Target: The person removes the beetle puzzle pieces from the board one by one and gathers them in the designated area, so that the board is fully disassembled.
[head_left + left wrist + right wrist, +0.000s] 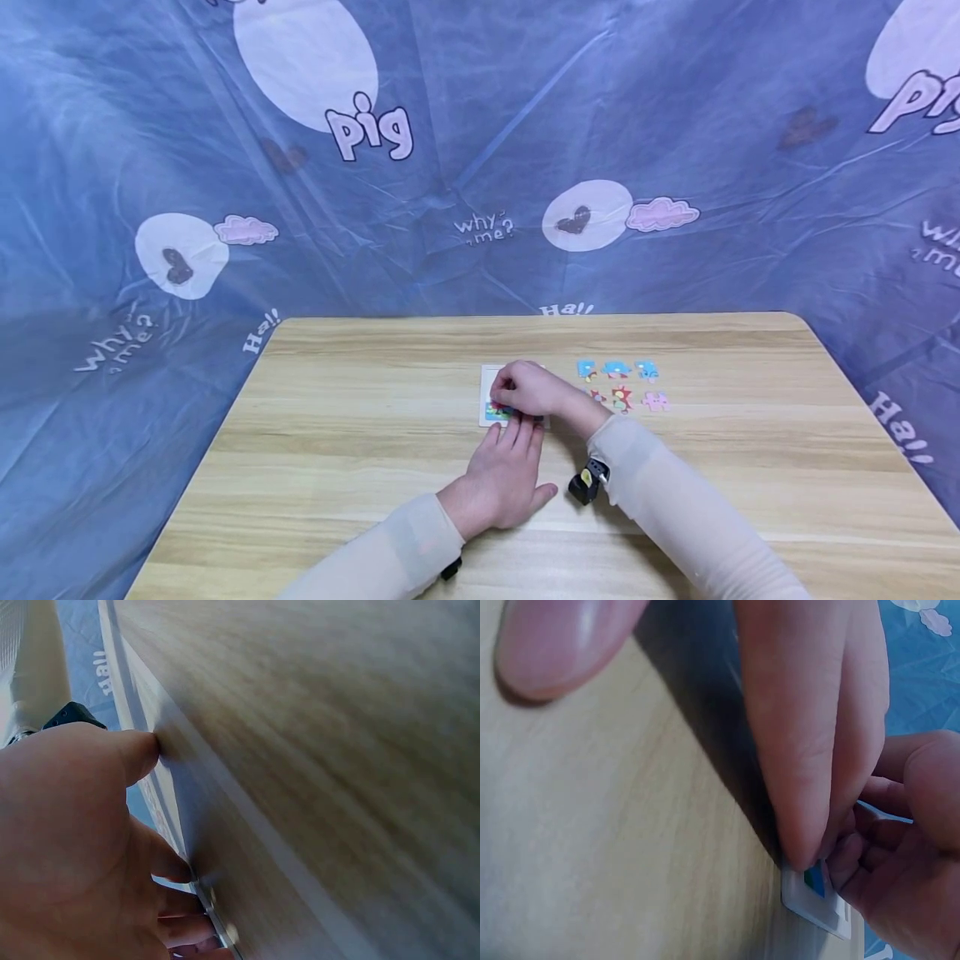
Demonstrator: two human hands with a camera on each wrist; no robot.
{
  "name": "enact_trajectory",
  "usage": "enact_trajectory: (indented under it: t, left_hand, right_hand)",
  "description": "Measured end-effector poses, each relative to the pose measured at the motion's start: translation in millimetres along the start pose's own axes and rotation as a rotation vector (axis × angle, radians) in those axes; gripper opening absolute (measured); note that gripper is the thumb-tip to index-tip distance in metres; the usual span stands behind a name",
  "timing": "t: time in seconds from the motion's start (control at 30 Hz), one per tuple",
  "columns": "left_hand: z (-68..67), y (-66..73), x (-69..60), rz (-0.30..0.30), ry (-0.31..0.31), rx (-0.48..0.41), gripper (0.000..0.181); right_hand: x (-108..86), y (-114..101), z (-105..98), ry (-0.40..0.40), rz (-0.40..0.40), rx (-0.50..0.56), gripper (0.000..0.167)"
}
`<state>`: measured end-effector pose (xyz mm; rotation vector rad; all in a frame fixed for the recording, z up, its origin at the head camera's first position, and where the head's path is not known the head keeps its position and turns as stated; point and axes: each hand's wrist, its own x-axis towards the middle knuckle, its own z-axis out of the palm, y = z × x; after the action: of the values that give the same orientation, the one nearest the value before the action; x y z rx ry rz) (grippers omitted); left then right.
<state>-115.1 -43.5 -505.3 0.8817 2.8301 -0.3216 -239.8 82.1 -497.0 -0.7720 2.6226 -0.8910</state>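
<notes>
A small jigsaw board [487, 377] with a white frame lies on the table, and colourful pieces fill its lower part. Over it bends my right hand [531, 388], its thumb and fingers drawn together on a reddish puzzle piece [497, 406] at the board's left side; the hand hides most of that piece. My left hand [504, 477] lies palm down in front, straight fingertips touching the board's near edge and thumb spread to the right. In the right wrist view, the left fingers [799, 765] reach the white frame [810, 907] beside the curled right hand [907, 885].
To the board's right, several loose puzzle pieces lie in two rows, among them a blue one [617, 368], a red one [622, 398] and a pink one [656, 402]. The right forearm crosses near them. A blue printed cloth [420, 267] hangs behind the wooden table [345, 392].
</notes>
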Motion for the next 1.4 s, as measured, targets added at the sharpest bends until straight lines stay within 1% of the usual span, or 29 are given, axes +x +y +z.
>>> enact_trajectory:
  t: [0.17, 0.4, 0.63, 0.87, 1.2, 1.4]
  left_hand:
    - [-0.3, 0.7, 0.8, -0.002, -0.009, 0.007, 0.087]
    - [-1.7, 0.0, 0.3, 0.005, -0.004, 0.002, 0.086]
    - [0.0, 0.2, 0.9, 0.002, -0.04, -0.037, 0.086]
    - [1.6, 0.2, 1.4, 0.001, -0.04, -0.043, 0.085]
    - [3.2, 0.2, 2.1, 0.002, -0.054, -0.039, 0.085]
    - [3.8, -1.1, 2.8, 0.005, -0.053, -0.055, 0.086]
  right_hand:
    - [1.3, 0.2, -0.2, -0.009, 0.011, 0.01, 0.011]
    - [1.4, 0.7, -0.3, -0.007, 0.022, 0.043, 0.007]
    - [3.4, 1.9, -1.3, -0.021, 0.011, 0.136, 0.007]
    - [3.4, 7.3, -0.5, -0.048, 0.026, 0.206, 0.005]
    - [-2.7, 10.6, -1.3, -0.019, -0.001, 0.248, 0.009]
    - [-6.5, 14.3, -2.2, 0.025, -0.017, 0.262, 0.012]
